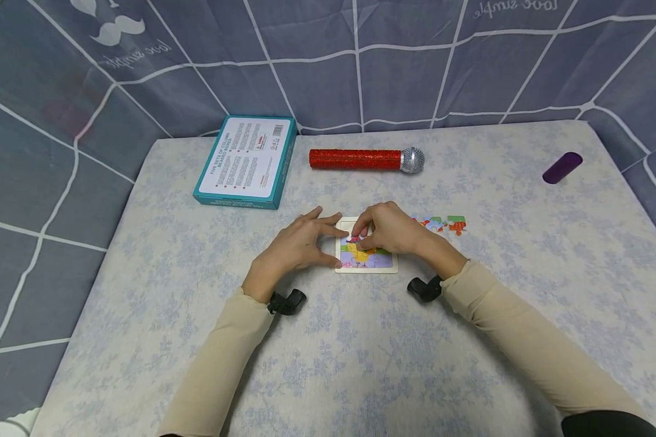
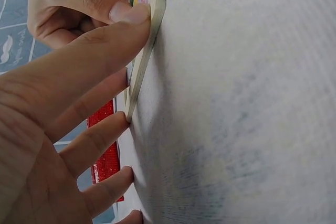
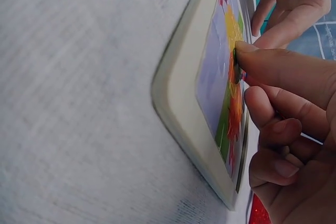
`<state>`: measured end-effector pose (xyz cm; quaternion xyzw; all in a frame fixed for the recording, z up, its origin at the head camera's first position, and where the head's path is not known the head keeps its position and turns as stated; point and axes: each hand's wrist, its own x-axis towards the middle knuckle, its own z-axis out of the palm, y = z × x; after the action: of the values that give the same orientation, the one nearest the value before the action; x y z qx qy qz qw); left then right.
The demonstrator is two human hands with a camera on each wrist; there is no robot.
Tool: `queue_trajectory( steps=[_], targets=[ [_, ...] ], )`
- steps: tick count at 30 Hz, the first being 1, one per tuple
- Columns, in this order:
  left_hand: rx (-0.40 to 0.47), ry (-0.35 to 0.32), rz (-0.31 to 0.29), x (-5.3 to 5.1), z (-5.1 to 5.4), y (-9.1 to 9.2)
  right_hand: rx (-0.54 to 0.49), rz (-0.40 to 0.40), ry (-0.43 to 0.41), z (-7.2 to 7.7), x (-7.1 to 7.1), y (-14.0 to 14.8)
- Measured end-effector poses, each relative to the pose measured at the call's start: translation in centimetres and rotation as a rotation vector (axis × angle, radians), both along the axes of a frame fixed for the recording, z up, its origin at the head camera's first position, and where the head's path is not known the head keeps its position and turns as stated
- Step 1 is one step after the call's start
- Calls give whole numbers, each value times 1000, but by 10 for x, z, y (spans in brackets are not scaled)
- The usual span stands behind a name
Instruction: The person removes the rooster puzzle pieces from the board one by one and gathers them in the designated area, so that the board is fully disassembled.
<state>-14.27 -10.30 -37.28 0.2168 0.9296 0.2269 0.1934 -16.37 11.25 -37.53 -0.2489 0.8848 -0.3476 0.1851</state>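
Two hands (image 1: 299,241); one puzzle board (image 1: 363,271); one teal box (image 1: 246,159) at ten o'clock from it, one red microphone (image 1: 361,159) at twelve, one purple cylinder (image 1: 562,168) at two; loose pieces (image 1: 457,225) too bunched to count.

Both forearms (image 1: 218,364), in beige sleeves (image 1: 541,346), extend forward and converge. The left hand (image 1: 303,240) has its fingers spread and nearly straight, thumb set apart; the right hand (image 1: 390,229) pinches with thumb and index finger, the others curled inward.

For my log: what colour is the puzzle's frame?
The frame is cream, clearest in the right wrist view.
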Motion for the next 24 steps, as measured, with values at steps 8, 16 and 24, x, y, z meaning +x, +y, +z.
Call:
queue_trajectory(
  steps=[8,16,24],
  targets=[
    [8,-2,3,0,0,0,-8,2,4,-2,-1,0],
    [20,64,-21,2,1,2,-17,2,-14,-2,0,1],
    [18,74,23,3,-1,6,-16,-3,-14,-1,1,1]
  ],
)
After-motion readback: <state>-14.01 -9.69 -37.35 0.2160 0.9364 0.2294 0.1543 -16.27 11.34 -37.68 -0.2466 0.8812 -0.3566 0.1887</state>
